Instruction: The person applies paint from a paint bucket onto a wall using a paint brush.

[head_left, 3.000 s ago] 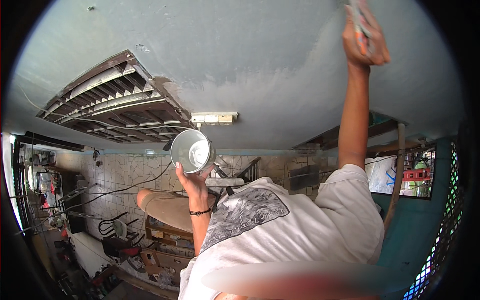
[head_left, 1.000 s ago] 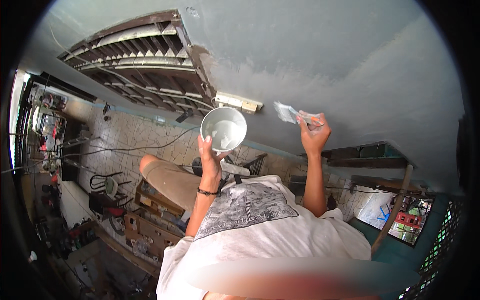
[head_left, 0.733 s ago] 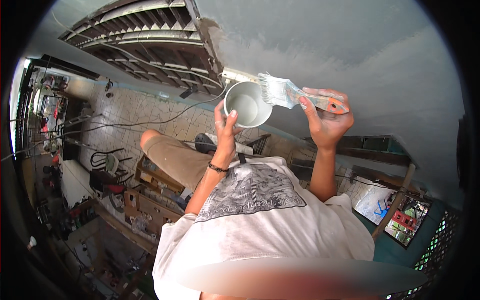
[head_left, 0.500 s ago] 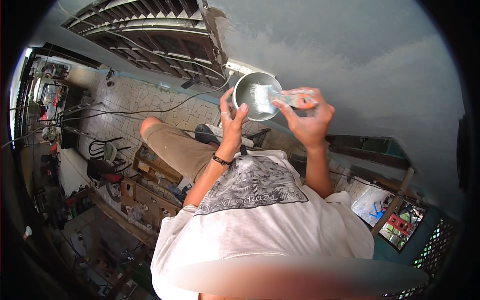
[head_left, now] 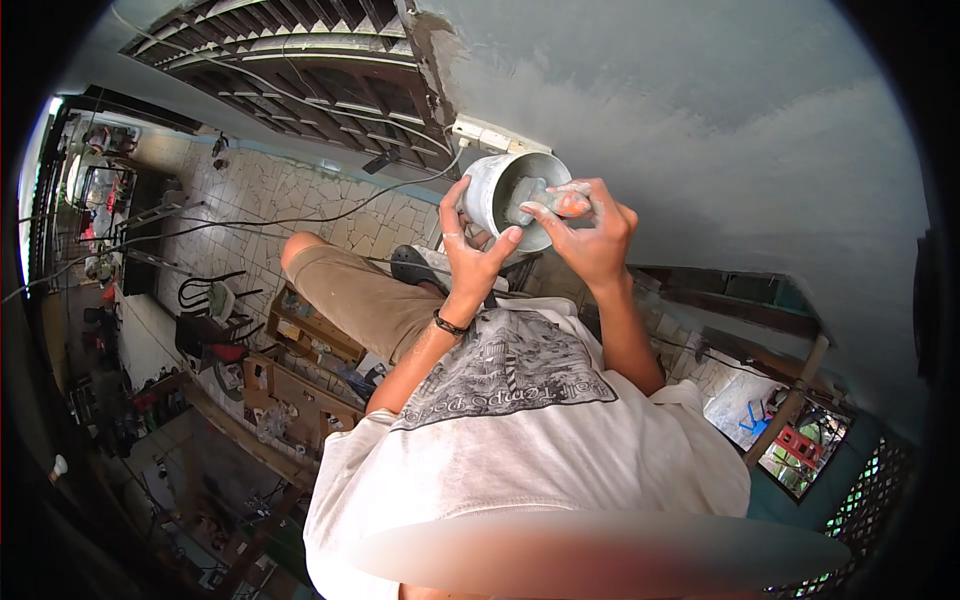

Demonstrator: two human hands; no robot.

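My left hand (head_left: 474, 240) grips a round grey metal can (head_left: 502, 192) by its side, held up in front of my chest. My right hand (head_left: 594, 232) holds a paintbrush (head_left: 548, 198) by its orange-tipped handle, with the bristles dipped inside the can and hidden by its rim. Both hands are close together, just under the grey-painted wall (head_left: 720, 140). My bent knee in tan shorts (head_left: 352, 296) sticks out to the left below the can.
A slatted vent (head_left: 300, 70) and a white junction box (head_left: 486, 136) with cables sit on the wall near the can. Far below lie a tiled floor (head_left: 270, 205), a black chair (head_left: 212, 300), wooden boxes (head_left: 300, 370) and a wooden pole (head_left: 786, 412).
My right hand came down from the wall overhead and put the brush into the can. The can rose and moved right toward the brush.
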